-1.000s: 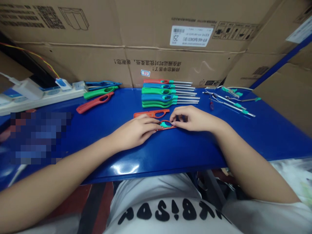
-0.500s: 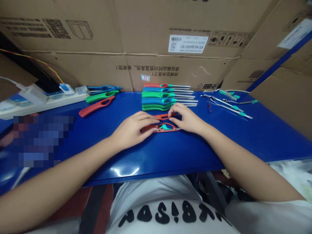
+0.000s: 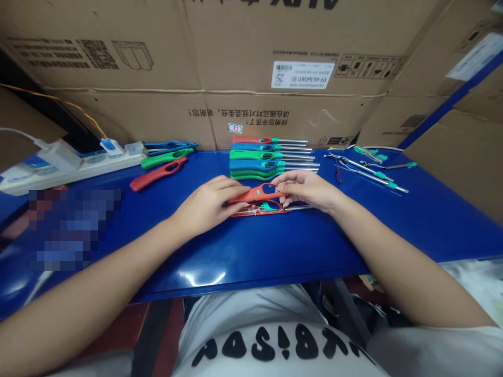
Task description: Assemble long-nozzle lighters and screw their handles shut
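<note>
On the blue table lies an open red lighter half with a teal part and a metal tube inside it. Just above it both hands hold a second red shell half. My left hand grips that shell's left end with curled fingers. My right hand pinches its right end. A row of finished lighters in red, blue and green, with metal tubes, lies just behind the hands.
Loose red, green and blue shell halves lie at the back left beside a white power strip. Metal tubes with teal ends lie at the back right. Cardboard boxes wall off the rear. A blurred patch covers the left.
My right hand left the teal part, took the spare red shell half from behind and, with my left hand, brought it over the open half on the table.
</note>
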`<state>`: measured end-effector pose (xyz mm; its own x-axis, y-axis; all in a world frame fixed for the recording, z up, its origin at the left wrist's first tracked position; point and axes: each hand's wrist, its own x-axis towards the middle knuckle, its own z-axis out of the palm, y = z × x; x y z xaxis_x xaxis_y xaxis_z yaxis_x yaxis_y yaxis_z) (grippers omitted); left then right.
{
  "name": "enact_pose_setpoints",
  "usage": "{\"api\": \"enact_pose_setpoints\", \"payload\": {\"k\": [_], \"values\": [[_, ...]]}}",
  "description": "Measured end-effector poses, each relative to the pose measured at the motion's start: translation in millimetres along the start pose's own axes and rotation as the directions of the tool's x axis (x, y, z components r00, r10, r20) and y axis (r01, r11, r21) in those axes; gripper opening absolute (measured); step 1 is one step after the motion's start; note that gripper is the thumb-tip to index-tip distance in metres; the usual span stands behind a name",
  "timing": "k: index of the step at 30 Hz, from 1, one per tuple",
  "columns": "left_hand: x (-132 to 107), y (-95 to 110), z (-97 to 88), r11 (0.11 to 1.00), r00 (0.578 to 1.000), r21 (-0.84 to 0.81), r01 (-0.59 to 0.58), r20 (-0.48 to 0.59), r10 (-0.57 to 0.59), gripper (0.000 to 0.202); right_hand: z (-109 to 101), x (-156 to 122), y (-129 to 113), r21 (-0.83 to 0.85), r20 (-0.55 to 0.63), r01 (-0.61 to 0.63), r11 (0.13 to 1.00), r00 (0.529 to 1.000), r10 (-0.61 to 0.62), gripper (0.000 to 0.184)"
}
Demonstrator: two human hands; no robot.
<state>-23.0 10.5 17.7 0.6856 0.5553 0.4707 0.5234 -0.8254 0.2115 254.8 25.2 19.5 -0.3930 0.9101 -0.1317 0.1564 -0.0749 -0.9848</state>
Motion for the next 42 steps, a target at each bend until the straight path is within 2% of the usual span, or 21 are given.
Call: {"api": "enact_pose_setpoints", "payload": {"k": [2, 5, 8, 15, 29, 37, 42], "values": [[0.4, 0.3, -1.5, 1.000, 1.000, -0.012, -0.008, 0.014, 0.009, 0.032, 0.2, -1.3, -0.3, -0.145, 0.021, 0.096, 0.985, 0.995, -0.094, 0.036], [0.6, -0.2, -2.9, 0.998, 0.998, -0.054, -0.028, 0.054, 0.031, 0.031, 1.0, -4.9, -0.8, -0.372, 0.109, 0.268, 0.888, 0.963, -0.245, 0.045], [0.0, -1.4, -2.1, 0.994, 0.991, -0.094, -0.049, 0.118, 0.060, 0.031, 0.8, -7.4, 0.2, -0.532, 0.218, 0.352, 0.770, 0.936, -0.278, 0.042], [-0.7, -2.0, 0.2, 0.991, 0.978, -0.122, -0.048, 0.197, 0.071, 0.030, 1.0, -5.9, 4.4, -0.611, 0.329, 0.481, 0.629, 0.877, -0.351, 0.034], [-2.1, -2.0, 3.8, 0.991, 0.974, -0.133, 0.004, 0.225, 0.026, 0.033, 2.6, -7.4, 1.3, -0.635, 0.346, 0.498, 0.590, 0.867, -0.360, 0.025], [-1.9, -2.5, 3.9, 0.992, 0.983, -0.125, -0.025, 0.178, 0.047, 0.030, 1.6, -6.4, 2.9, -0.628, 0.344, 0.518, 0.581, 0.854, -0.390, 0.025], [-1.5, -2.2, 3.6, 0.992, 0.978, -0.127, -0.011, 0.203, 0.037, 0.029, 1.5, -6.2, 3.9, -0.641, 0.351, 0.507, 0.576, 0.861, -0.368, 0.026]]}}
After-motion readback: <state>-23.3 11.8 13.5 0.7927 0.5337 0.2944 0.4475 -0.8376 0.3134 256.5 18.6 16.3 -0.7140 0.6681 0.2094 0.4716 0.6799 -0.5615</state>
